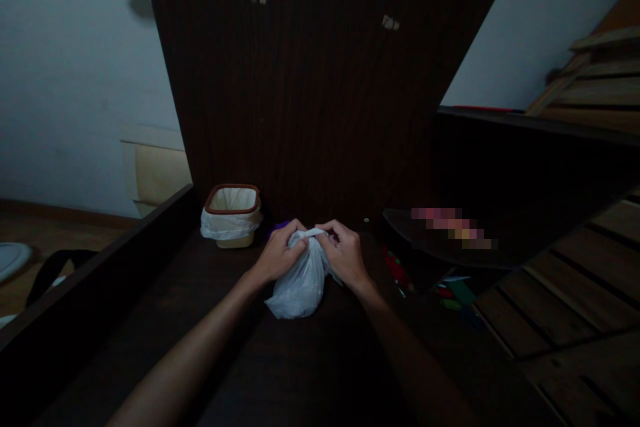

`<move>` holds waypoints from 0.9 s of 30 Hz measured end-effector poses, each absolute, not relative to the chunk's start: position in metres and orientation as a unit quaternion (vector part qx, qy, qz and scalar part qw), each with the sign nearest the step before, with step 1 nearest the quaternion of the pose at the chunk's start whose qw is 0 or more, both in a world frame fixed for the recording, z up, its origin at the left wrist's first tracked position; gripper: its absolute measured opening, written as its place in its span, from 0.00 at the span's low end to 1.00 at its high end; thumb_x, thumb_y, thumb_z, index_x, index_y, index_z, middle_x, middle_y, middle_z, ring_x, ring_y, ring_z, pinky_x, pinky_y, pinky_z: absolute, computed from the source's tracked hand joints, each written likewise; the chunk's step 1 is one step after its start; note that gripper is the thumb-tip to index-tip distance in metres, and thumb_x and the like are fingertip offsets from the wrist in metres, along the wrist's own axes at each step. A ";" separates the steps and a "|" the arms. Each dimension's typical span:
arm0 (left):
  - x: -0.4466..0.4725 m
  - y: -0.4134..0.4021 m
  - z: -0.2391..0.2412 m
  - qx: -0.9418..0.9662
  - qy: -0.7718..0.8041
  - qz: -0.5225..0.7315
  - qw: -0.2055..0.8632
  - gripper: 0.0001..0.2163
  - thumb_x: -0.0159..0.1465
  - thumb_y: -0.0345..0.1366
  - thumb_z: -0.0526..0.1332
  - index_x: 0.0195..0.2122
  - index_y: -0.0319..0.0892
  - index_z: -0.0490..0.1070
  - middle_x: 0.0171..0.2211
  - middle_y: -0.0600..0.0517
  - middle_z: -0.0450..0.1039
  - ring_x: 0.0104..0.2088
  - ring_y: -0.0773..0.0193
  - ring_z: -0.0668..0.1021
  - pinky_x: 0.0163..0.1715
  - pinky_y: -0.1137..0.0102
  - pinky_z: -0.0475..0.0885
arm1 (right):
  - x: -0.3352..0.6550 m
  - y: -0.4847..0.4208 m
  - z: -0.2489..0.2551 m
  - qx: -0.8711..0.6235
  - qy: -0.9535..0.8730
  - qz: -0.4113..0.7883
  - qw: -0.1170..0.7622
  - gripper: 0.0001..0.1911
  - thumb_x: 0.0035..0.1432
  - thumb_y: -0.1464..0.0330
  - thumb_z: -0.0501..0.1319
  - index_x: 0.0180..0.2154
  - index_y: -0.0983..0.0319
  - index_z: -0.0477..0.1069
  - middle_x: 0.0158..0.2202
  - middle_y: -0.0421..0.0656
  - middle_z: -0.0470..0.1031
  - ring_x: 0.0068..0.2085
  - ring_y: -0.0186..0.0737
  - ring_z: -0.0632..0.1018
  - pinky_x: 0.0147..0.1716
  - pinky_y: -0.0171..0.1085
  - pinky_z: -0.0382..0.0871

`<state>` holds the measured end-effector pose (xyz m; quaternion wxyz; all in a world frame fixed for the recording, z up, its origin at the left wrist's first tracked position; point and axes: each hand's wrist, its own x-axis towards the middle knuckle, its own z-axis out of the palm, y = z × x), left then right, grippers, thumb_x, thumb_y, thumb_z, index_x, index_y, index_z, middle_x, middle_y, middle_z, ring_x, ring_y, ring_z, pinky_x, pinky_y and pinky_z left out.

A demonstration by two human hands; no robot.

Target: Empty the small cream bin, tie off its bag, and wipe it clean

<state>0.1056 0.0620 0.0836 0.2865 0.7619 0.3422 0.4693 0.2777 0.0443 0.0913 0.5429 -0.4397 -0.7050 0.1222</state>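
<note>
Bag point(303, 287) — plain white plastic — is pinched by left hand point(278, 252) and right hand point(349, 259).

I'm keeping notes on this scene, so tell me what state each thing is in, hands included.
Plastic bag, crumpled, top gathered; knotted or not, unclear
Left hand, closed on the plastic bag's top
Right hand, closed on it too
Bin, upright, open-topped, lined
Bin liner, draped down outside the bin
Dark panel, upright, scuffed in pale patches
Purple item, partly hidden
</note>
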 end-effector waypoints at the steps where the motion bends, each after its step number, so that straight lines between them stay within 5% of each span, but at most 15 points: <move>1: 0.106 0.061 0.084 0.759 0.344 0.473 0.286 0.06 0.61 0.38 0.55 0.33 0.42 0.68 0.28 0.56 0.68 0.30 0.63 0.71 0.32 0.70 0.63 | 0.276 0.044 0.089 -0.445 -0.687 0.136 0.557 0.07 0.59 0.68 0.60 0.33 0.61 0.76 0.28 0.41 0.77 0.25 0.35 0.70 0.26 0.34 0.62; 8: 0.109 0.062 0.081 0.739 0.363 0.494 0.278 0.07 0.61 0.34 0.53 0.31 0.42 0.70 0.28 0.55 0.71 0.31 0.62 0.73 0.34 0.68 0.66 | 0.269 0.048 0.079 -0.463 -0.600 0.234 0.609 0.09 0.57 0.64 0.61 0.34 0.62 0.75 0.30 0.42 0.78 0.30 0.39 0.75 0.30 0.35 0.67; 15: 0.107 0.070 0.076 0.788 0.319 0.513 0.121 0.06 0.65 0.33 0.59 0.39 0.42 0.76 0.36 0.49 0.76 0.40 0.56 0.76 0.43 0.62 0.71 | 0.280 0.037 0.102 -0.456 -0.718 0.179 0.494 0.09 0.54 0.66 0.65 0.37 0.62 0.76 0.27 0.37 0.73 0.22 0.32 0.65 0.23 0.33 0.58; 19: 0.107 0.071 0.076 0.778 0.306 0.545 0.062 0.10 0.65 0.33 0.62 0.47 0.42 0.73 0.43 0.47 0.75 0.45 0.55 0.76 0.46 0.61 0.73 | 0.279 0.032 0.115 -0.466 -0.752 0.127 0.448 0.08 0.60 0.63 0.65 0.35 0.62 0.79 0.26 0.39 0.74 0.26 0.34 0.68 0.27 0.34 0.60; 27: 0.103 0.074 0.073 0.783 0.315 0.537 -0.008 0.06 0.66 0.32 0.61 0.41 0.43 0.77 0.45 0.46 0.72 0.48 0.53 0.74 0.49 0.58 0.72 | 0.280 0.034 0.114 -0.450 -0.787 0.120 0.405 0.05 0.62 0.72 0.62 0.32 0.62 0.75 0.30 0.42 0.77 0.30 0.37 0.73 0.31 0.35 0.63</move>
